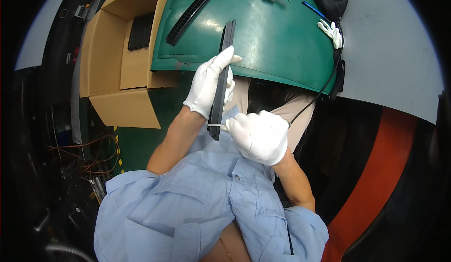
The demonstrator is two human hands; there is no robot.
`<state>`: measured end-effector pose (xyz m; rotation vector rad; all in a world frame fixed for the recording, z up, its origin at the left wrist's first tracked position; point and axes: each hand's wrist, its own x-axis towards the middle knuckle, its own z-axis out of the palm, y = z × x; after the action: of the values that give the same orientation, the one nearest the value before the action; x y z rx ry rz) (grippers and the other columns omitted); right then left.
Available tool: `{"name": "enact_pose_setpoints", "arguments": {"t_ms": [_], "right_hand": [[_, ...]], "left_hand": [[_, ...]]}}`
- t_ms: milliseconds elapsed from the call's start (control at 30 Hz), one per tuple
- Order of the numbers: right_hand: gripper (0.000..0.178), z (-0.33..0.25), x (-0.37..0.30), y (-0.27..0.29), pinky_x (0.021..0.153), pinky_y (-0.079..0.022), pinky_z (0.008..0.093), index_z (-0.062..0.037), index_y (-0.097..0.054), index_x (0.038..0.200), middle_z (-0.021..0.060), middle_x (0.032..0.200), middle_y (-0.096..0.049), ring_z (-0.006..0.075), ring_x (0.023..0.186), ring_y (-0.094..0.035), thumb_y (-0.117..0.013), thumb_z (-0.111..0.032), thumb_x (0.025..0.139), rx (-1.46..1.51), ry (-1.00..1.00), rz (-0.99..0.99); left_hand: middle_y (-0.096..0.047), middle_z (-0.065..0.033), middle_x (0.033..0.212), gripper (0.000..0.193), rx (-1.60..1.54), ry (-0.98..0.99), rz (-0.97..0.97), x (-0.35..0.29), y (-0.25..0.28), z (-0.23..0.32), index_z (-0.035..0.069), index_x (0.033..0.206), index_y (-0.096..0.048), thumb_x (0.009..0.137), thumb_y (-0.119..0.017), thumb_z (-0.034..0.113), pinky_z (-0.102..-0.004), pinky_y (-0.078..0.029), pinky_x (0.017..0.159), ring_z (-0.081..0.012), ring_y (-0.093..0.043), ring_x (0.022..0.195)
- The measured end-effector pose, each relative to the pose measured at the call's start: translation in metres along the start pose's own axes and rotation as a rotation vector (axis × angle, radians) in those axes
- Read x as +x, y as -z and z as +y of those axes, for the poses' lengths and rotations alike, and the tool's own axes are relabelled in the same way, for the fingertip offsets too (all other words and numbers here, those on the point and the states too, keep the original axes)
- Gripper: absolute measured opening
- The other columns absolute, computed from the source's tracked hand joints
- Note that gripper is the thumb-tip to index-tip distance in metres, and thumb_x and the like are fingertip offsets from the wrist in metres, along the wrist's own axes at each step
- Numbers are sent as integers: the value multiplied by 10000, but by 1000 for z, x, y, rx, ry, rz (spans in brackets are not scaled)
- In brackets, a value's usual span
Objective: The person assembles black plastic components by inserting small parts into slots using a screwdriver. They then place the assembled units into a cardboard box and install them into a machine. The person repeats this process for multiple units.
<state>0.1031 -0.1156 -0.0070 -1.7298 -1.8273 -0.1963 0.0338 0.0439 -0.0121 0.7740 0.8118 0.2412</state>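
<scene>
Now, left hand: this gloved hand point(209, 81) is closed around the middle of a black bar point(218, 97), fingers showing on both sides, probably so that the long piece stays steady.
Black bar: it slants through the left hand, one end beyond that hand over the tabletop point(282, 50), the other just beside the right hand's fingertips; that near end is held off the surface, perhaps to bring it within easy reach.
Right hand: also gloved, this hand point(260, 137) is curled in narrowly, with a thin pale piece point(215, 125) at its fingertips; the piece lies across the bar's near end, and its kind is too small to tell.
Slotted strip: a black strip point(190, 18) lies beyond the left hand, apart from it, likely set aside there.
Cardboard box: the open box point(124, 109) stands left of the left hand with black pieces point(141, 32) inside, seemingly kept within reach.
Spare glove: white, crumpled, the glove point(332, 34) lies beyond and right of the right hand, near a blue pen point(315, 11), out of the way.
</scene>
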Motion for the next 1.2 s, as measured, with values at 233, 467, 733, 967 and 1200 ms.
{"name": "enact_pose_setpoints", "arguments": {"t_ms": [233,467,733,967,1200], "right_hand": [[255,-14,-13,4,462,-380,299,-112,-644,930,-10,764,-604,157,526,-510,-774,-133,711,152,-8,-85],[123,-16,-14,3,493,-400,304,-107,-637,869,-5,697,-508,142,563,-514,-698,-148,771,176,-63,-8],[155,-11,-18,-2,488,-389,302,-105,-650,878,-1,698,-508,149,558,-507,-699,-122,732,159,-120,73],[177,-4,-11,14,469,-382,309,-107,-648,883,4,703,-513,156,552,-504,-698,-95,713,97,-158,93],[106,18,2,21,487,-405,328,-117,-652,858,27,697,-588,210,533,-539,-744,-115,805,34,-243,40]], "left_hand": [[-432,25,566,499,-12,75,48,7,3,-6,-48,1143,-564,1010,-549,433,-234,-310,322,-80,-389,348],[-403,18,532,501,-21,71,49,0,2,-4,1,1026,-564,1022,-497,497,-240,-280,310,-94,-364,335],[-333,10,489,570,-109,31,-107,-38,9,-27,113,737,-460,1065,-282,545,-256,-290,338,-113,-310,346],[-377,6,473,606,144,141,-32,-84,7,-33,143,677,-437,1059,-239,570,-250,-299,326,-109,-335,326],[-395,2,478,620,133,201,-92,-90,-4,-23,136,679,-466,1058,-245,575,-262,-308,357,-115,-360,351]]}}
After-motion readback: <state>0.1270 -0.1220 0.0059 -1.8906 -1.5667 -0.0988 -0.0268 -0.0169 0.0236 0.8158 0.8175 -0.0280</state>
